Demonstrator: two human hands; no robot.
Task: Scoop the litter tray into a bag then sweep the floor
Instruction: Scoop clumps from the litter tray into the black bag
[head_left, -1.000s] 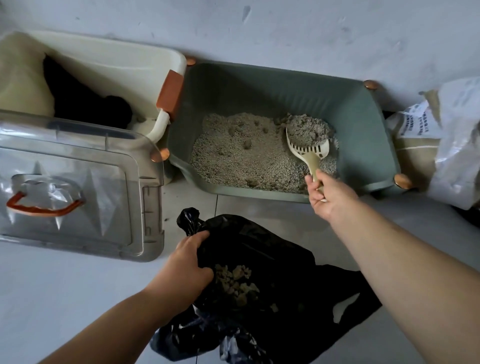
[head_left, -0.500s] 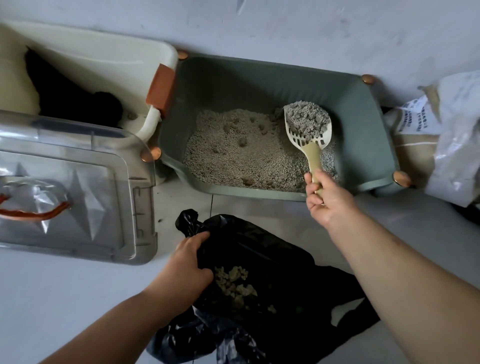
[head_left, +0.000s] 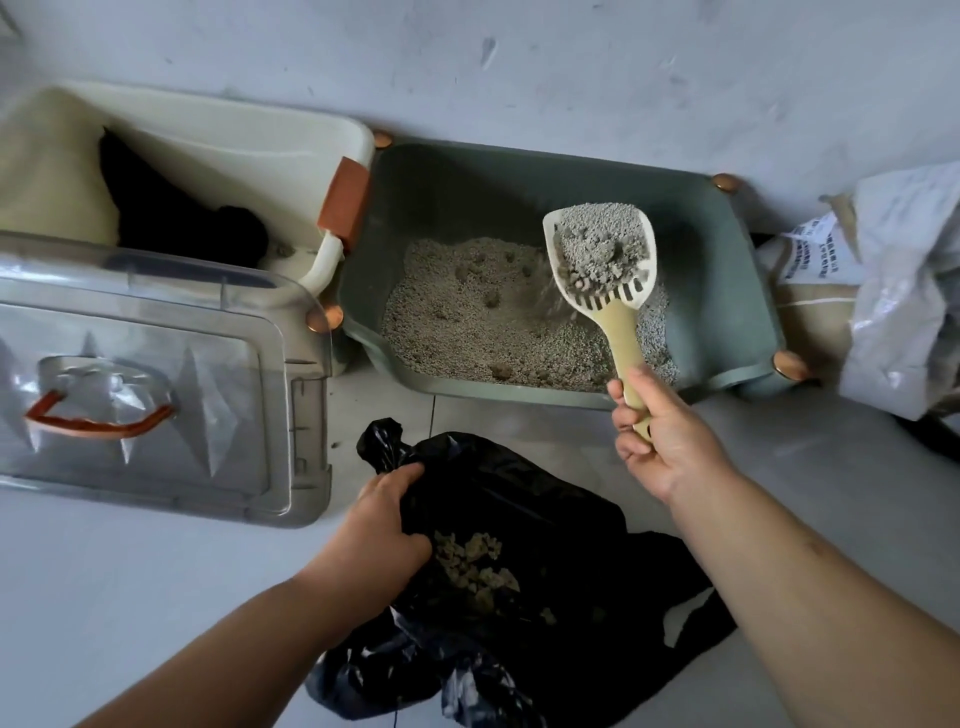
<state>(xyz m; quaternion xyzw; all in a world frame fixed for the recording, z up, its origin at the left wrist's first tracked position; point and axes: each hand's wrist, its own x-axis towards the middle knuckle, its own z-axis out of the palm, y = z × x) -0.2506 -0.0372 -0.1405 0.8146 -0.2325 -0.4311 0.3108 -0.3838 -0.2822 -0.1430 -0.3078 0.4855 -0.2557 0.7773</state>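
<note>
Grey litter is heaped on the slotted scoop (head_left: 602, 260), gripped by the right hand (head_left: 662, 441) above the litter tray (head_left: 722, 291); loose grains, seemingly falling, should be shaken out before the black bag (head_left: 519, 499), clutched open by the left hand (head_left: 382, 525), is reached.

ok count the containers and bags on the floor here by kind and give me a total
Litter trays: 1, green
Storage bins: 1, cream bin with clear lid
Black bags: 1, held by the left hand
Pale sacks: 2, grey and tan
Total: 5
</note>
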